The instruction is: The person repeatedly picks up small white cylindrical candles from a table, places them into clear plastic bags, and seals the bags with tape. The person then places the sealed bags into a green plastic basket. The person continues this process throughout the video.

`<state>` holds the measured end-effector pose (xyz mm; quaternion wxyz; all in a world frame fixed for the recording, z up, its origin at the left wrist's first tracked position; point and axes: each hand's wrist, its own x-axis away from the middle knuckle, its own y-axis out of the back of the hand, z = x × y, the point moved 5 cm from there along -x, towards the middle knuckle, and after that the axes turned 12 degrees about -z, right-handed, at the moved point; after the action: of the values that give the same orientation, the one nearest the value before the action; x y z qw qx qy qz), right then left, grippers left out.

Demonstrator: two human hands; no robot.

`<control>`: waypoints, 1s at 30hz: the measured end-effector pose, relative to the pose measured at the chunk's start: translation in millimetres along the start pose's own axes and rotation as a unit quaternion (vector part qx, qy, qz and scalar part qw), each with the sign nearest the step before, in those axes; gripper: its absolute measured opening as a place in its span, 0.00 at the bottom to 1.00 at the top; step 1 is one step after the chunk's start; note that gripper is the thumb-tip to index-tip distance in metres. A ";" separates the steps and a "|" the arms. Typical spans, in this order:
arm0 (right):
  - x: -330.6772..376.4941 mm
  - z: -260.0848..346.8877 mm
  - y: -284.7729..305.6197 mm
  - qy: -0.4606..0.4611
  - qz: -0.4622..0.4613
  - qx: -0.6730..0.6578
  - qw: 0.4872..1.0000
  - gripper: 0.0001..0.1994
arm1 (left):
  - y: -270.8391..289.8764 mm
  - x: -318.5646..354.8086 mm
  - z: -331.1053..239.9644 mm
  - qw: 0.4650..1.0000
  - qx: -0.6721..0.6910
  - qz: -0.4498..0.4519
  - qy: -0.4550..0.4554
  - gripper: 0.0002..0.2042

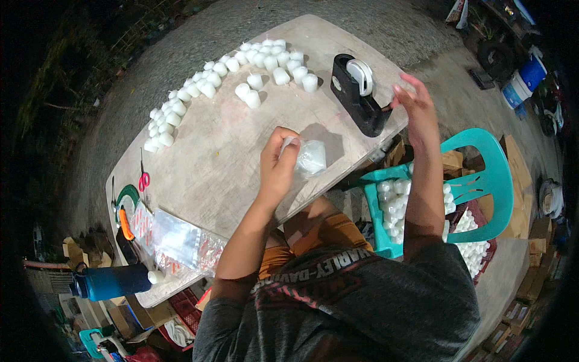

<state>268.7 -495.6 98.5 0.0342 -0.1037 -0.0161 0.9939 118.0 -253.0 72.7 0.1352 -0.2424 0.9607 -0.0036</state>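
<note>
My left hand (278, 161) pinches the twisted neck of a small clear plastic bag (310, 158) with a white candle inside, held just above the wooden table (229, 151). My right hand (413, 99) is raised beside a black tape dispenser (357, 93) with a white roll, fingers pinched at its cutter end; a strip of clear tape between them is too faint to confirm. Several small white candles (208, 84) lie in an arc across the table's far side.
Pink-handled scissors (143, 178), a green and orange tool (124, 208), flat clear bags (175, 238) and a blue bottle (111, 282) sit at the table's left end. A teal plastic chair (482, 181) on my right holds more white candles, with a red crate (476, 250) below.
</note>
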 end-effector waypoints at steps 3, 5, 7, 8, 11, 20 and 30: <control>37.2 -28.4 29.2 -0.034 -0.026 0.000 0.999 0.19 | 8.2 -1.7 3.6 1.000 0.001 -0.011 0.008 0.03; 38.0 -59.6 39.1 -0.025 -0.027 0.046 0.998 0.14 | 7.4 -4.4 2.7 1.000 0.018 -0.009 0.024 0.03; 30.0 -74.7 42.5 0.029 -0.011 0.133 0.991 0.10 | 7.2 -4.9 -2.0 0.999 0.027 -0.007 0.033 0.03; 28.6 -71.0 51.0 0.071 -0.032 0.245 0.966 0.09 | 7.3 -4.5 -6.8 0.999 0.027 -0.008 0.032 0.03; 29.5 -40.4 63.0 0.122 -0.065 0.318 0.938 0.06 | 11.7 0.6 -15.5 1.000 -0.007 0.013 0.012 0.03; 111.6 95.4 -82.8 0.283 0.483 0.126 0.819 0.04 | 8.3 20.2 -42.8 0.987 -0.086 0.130 0.038 0.04; 149.1 95.1 -125.3 0.511 0.350 0.328 0.713 0.13 | 39.7 30.8 -31.2 0.987 -0.115 0.104 0.039 0.07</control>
<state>111.5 -362.4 165.8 -0.2808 -0.5766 0.3681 0.6732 65.3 -234.2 92.0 0.0683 -0.1543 0.9794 0.1113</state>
